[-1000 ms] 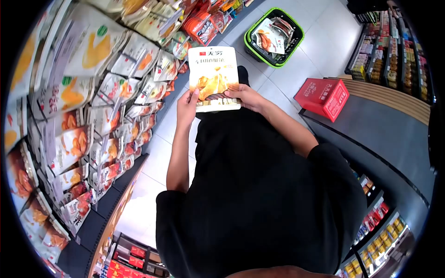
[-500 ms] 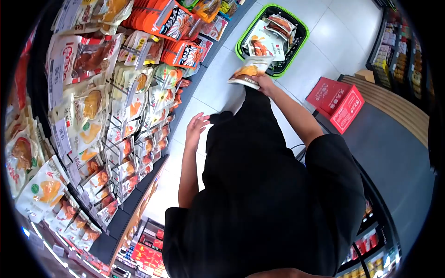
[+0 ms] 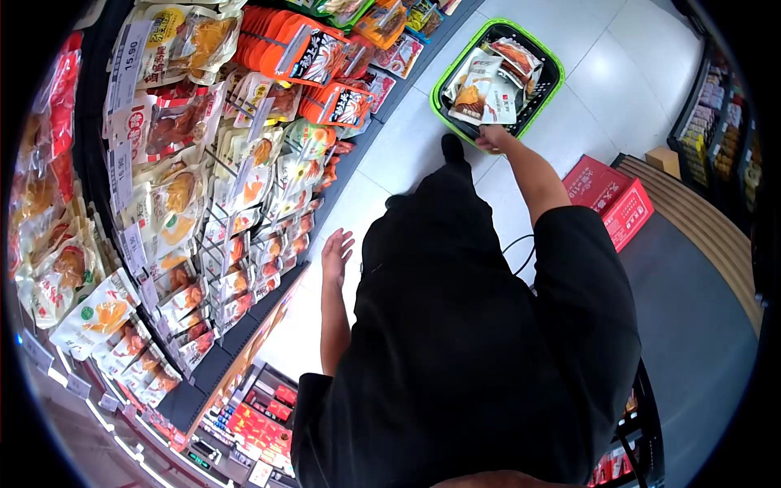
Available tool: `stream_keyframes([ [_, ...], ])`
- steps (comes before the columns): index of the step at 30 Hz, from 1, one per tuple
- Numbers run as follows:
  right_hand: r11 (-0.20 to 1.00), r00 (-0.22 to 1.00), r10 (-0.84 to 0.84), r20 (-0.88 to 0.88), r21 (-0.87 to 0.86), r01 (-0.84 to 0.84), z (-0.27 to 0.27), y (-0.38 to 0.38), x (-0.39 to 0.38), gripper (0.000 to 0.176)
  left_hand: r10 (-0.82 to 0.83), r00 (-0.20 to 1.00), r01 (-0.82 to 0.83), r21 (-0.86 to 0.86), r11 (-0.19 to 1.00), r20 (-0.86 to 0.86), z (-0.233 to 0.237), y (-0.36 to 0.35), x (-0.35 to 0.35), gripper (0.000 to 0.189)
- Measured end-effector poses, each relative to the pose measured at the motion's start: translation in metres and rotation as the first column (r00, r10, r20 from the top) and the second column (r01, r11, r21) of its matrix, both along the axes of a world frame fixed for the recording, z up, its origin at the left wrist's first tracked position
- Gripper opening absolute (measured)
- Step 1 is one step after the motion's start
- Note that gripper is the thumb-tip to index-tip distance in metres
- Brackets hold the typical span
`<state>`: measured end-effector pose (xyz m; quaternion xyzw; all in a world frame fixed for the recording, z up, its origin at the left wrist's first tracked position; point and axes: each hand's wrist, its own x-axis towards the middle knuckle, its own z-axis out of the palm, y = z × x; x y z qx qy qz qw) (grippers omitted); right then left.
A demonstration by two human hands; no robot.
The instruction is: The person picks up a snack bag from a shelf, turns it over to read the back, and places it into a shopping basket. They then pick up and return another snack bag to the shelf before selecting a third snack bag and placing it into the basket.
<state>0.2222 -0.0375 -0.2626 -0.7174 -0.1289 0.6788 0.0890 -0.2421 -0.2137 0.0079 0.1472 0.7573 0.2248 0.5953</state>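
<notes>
A black basket with a green rim (image 3: 556,58) stands on the floor, holding several food packets, among them a pale packet with golden food (image 3: 470,99) at its near left. My right hand (image 3: 493,139) is at the basket's near edge, its fingers curled; whether they grip anything is hidden. Off to the left, my left hand (image 3: 336,250) hangs over the floor beside the shelves with its fingers apart, holding nothing.
Hanging food packets (image 3: 175,195) fill the shelf racks on the left. A red box (image 3: 610,195) sits at the right by a grey counter (image 3: 691,301) with a slatted edge. More stocked shelves (image 3: 712,122) stand at the far right.
My right hand has moved forward to the basket, and the packet it held now lies inside. My left hand stays open. The view has shifted slightly.
</notes>
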Motion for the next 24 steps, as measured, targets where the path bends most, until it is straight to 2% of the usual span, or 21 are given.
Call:
stream_keyframes([
  [1,0.934,0.935,0.349,0.060,-0.102,-0.342,-0.026,-0.010,0.004,0.019,0.020,1.000,-0.020,-0.006,1.000,0.012,-0.003,-0.004,0.001,0.042],
  [2,0.851,0.845,0.524,0.109,-0.047,-0.523,-0.042,-0.022,0.002,0.020,0.020,1.000,-0.020,-0.019,1.000,0.022,-0.007,-0.007,0.000,0.042],
  [3,0.730,0.720,0.674,0.166,-0.002,-0.683,-0.053,-0.034,-0.002,0.022,0.021,1.000,-0.021,-0.021,1.000,0.021,-0.008,-0.009,0.001,0.042],
  [4,0.633,0.632,0.733,0.252,0.085,-0.769,-0.059,-0.044,-0.011,0.019,0.023,0.999,-0.022,-0.027,0.999,0.027,-0.009,-0.011,0.003,0.042],
  [5,0.543,0.578,0.775,0.256,0.196,-0.816,-0.078,-0.060,-0.022,0.017,0.026,0.999,-0.024,-0.034,0.999,0.033,-0.009,-0.013,0.005,0.042],
  [6,0.193,0.310,0.865,0.394,0.310,-0.931,-0.050,-0.062,-0.031,0.017,0.033,0.999,-0.032,-0.039,0.999,0.034,-0.009,-0.014,0.007,0.041],
  [7,0.624,0.682,0.710,0.172,0.293,-0.724,-0.104,-0.081,-0.051,0.025,0.036,0.999,-0.034,-0.042,0.999,0.034,-0.009,-0.014,0.007,0.041],
  [8,0.851,0.859,0.504,0.086,0.121,-0.512,-0.059,-0.082,-0.066,0.031,0.030,0.999,-0.029,-0.046,0.999,0.035,-0.011,-0.015,0.007,0.041],
  [9,0.761,0.786,0.567,0.247,0.207,-0.614,-0.042,-0.088,-0.075,0.036,0.025,0.999,-0.023,-0.047,0.999,0.037,-0.013,-0.015,0.008,0.041],
  [12,0.711,0.760,0.545,0.354,0.285,-0.643,-0.060,-0.104,-0.083,0.036,0.024,0.999,-0.023,-0.046,0.999,0.031,-0.018,-0.013,0.009,0.041],
  [14,0.800,0.819,0.484,0.307,0.224,-0.557,-0.062,-0.102,-0.071,0.036,0.027,0.999,-0.026,-0.038,0.999,0.027,-0.025,-0.013,0.004,0.042],
  [15,0.826,0.850,0.478,0.223,0.216,-0.521,-0.065,-0.101,-0.064,0.035,0.021,1.000,-0.021,-0.034,0.999,0.011,-0.030,-0.015,0.002,0.042],
  [16,0.898,0.906,0.412,0.094,0.126,-0.421,-0.040,-0.091,-0.057,0.029,0.014,1.000,-0.014,-0.043,0.999,-0.009,-0.034,-0.018,0.001,0.041],
  [17,0.885,0.894,0.446,0.048,0.128,-0.448,-0.052,-0.085,-0.050,0.023,0.004,1.000,-0.006,-0.051,0.999,-0.029,-0.038,-0.019,0.000,0.040],
  [20,0.930,0.952,0.306,-0.007,0.218,-0.297,-0.039,-0.067,-0.028,0.020,-0.013,0.997,0.007,-0.086,0.996,-0.076,-0.057,-0.033,-0.004,0.030],
  [22,0.953,0.974,0.226,0.019,0.202,-0.226,-0.034,-0.058,-0.017,0.018,-0.047,0.996,0.040,-0.095,0.995,-0.077,-0.069,-0.043,-0.003,0.023],
  [23,0.958,0.980,0.196,0.035,0.206,-0.199,-0.033,-0.054,-0.011,0.018,-0.116,0.984,0.099,-0.127,0.987,-0.132,-0.075,-0.047,0.001,0.026],
  [24,0.952,0.977,0.209,0.037,0.220,-0.212,-0.034,-0.052,-0.005,0.018,-0.241,0.961,0.225,-0.125,0.966,-0.134,-0.098,-0.059,-0.008,0.032],
])
